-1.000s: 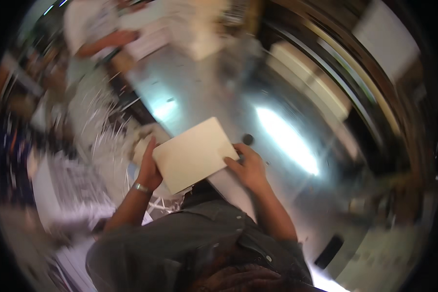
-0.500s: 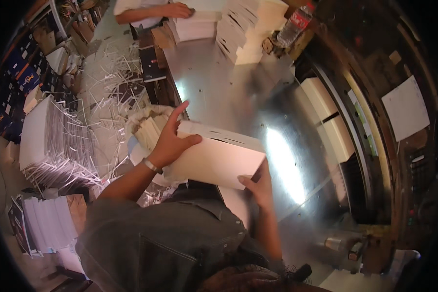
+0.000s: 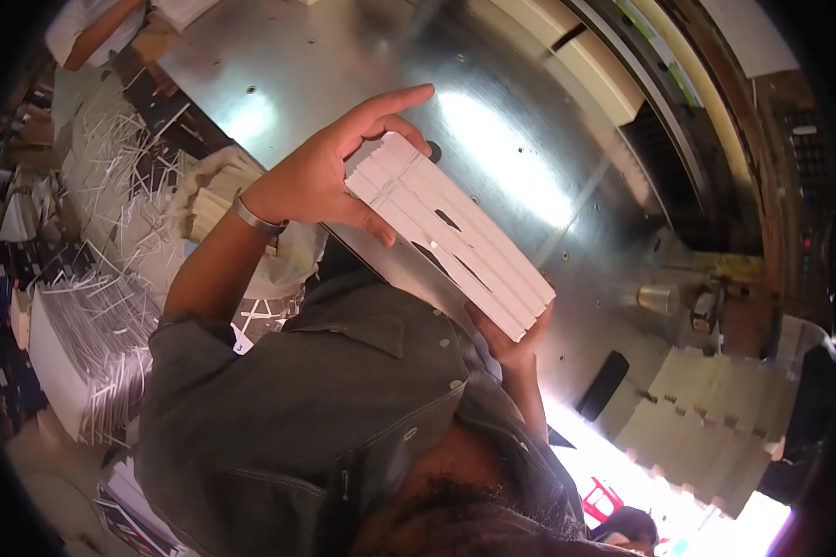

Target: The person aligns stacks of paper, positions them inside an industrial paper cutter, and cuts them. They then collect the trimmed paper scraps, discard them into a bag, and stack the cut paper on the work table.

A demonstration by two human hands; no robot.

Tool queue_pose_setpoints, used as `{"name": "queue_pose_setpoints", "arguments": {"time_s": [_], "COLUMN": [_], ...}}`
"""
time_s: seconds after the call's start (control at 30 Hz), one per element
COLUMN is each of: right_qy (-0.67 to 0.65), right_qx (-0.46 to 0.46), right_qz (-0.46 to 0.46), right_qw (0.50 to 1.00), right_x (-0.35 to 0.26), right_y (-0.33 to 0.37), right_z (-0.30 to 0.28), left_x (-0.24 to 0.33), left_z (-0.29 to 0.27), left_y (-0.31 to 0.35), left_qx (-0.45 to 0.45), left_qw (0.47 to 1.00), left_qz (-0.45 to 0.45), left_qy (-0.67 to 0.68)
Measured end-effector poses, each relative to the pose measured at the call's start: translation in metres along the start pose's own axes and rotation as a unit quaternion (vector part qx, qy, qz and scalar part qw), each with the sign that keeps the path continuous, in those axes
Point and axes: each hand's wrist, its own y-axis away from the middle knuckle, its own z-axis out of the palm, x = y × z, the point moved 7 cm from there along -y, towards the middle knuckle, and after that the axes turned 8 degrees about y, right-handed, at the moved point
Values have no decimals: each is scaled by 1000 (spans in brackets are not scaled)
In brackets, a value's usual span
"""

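Between my hands is a thick stack of paper booklets (image 3: 450, 232), tilted, its layered edges facing up with dark gaps between some layers. My left hand (image 3: 320, 172) grips the upper left end, thumb on the near side, other fingers on the far side and the index finger stretched out. At the lower right end, my right hand (image 3: 511, 336) clasps the stack; part of its fingers is hidden behind the paper. The stack is held above the near edge of a shiny metal table (image 3: 344, 65) dotted with small holes.
Paper strips (image 3: 121, 167) litter the floor at left, beside a sack of offcuts (image 3: 221, 200) and a tall paper pile (image 3: 93, 362). Cream stacks (image 3: 715, 399), a metal cylinder (image 3: 658, 297) and a black bar (image 3: 604, 382) lie right. Another person's arm (image 3: 102, 32) shows far left.
The stack has been raised and tilted, so its layered edges now show instead of its broad pale face. Both hands still hold it. The view has swung toward the right side of the table.
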Motion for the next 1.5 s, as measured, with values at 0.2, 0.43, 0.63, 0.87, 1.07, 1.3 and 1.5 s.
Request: {"name": "queue_pose_setpoints", "arguments": {"time_s": [0.2,0.43,0.63,0.87,1.07,1.3,1.5], "right_qy": [46,45,-266,-259,71,-45,-69], "right_qx": [-15,-25,-54,-166,35,-307,-298], "right_qz": [26,-22,24,192,-4,92,100], "right_qw": [998,998,962,932,997,946,947], "right_x": [32,26,-6,2,-44,-56,-44], "right_y": [20,11,-41,-67,-105,-106,-108], "right_z": [15,15,-12,-15,-61,-2,-1], "left_x": [-14,11,13,14,14,14,20], "left_z": [9,49,77,80,80,78,76], "left_y": [-8,4,10,13,13,22,32], "left_qx": [-45,-117,-115,-105,-100,-74,-24], "left_qw": [990,867,858,862,863,874,879], "left_qz": [-48,18,60,59,68,103,156], "left_qy": [-124,-484,-497,-493,-491,-469,-450]}}
